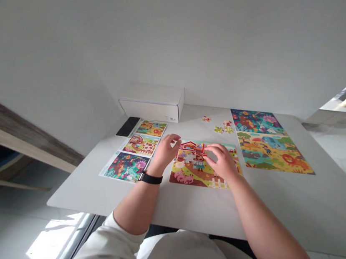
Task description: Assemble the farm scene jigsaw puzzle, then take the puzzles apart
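Observation:
A farm jigsaw puzzle [198,177] lies on the table before me, partly assembled, with pale gaps in its middle and upper right. My right hand [224,163] reaches over its right half. Thumb and fingertips are closed on a small red-and-orange puzzle piece [200,149] at the upper middle, beside the red barn roof. At the upper left edge, my left hand [166,152] hovers by the barn, fingers loosely curled and thumb apart, with nothing visible in them. Several loose puzzle pieces [218,129] lie beyond the puzzle.
Left of the puzzle lies a reference sheet [141,144] with three pictures, a black phone [128,126] beside it. Behind stands a white box [150,105] near the wall. To the right are two assembled puzzles, one dark blue [257,122], one yellow safari [275,154].

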